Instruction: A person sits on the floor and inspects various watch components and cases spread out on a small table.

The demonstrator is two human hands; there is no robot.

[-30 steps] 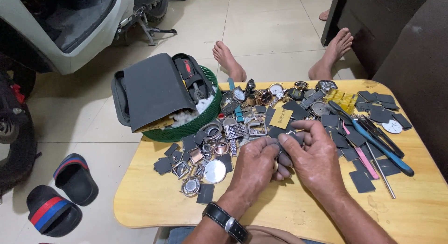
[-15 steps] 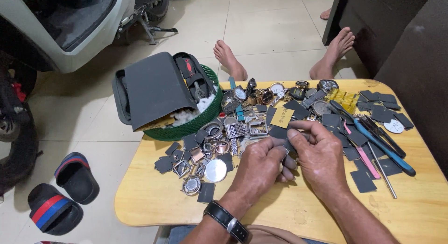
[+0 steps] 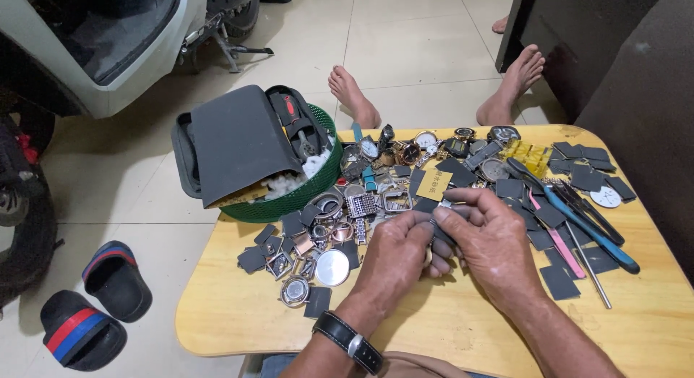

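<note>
My left hand point(image 3: 396, 257) and my right hand point(image 3: 494, 242) meet over the middle of a low wooden table point(image 3: 238, 324). Together they pinch a small dark watch part point(image 3: 442, 228), mostly hidden by the fingers. My left wrist wears a black-strapped watch point(image 3: 349, 342). Just beyond the hands lies a heap of watch cases, straps and dials point(image 3: 376, 197). A round silver case back point(image 3: 332, 267) lies to the left of my left hand.
A green basket point(image 3: 307, 191) with a grey zip case point(image 3: 238, 143) and cotton sits at the table's far left. Blue-handled pliers point(image 3: 589, 230), pink tweezers point(image 3: 555, 241) and dark squares lie right. Another person's bare feet point(image 3: 353, 96) rest beyond. Sandals point(image 3: 94, 306) lie on the floor.
My right hand's fingers have shifted a little on the small part; both hands stay together at the same spot on the table.
</note>
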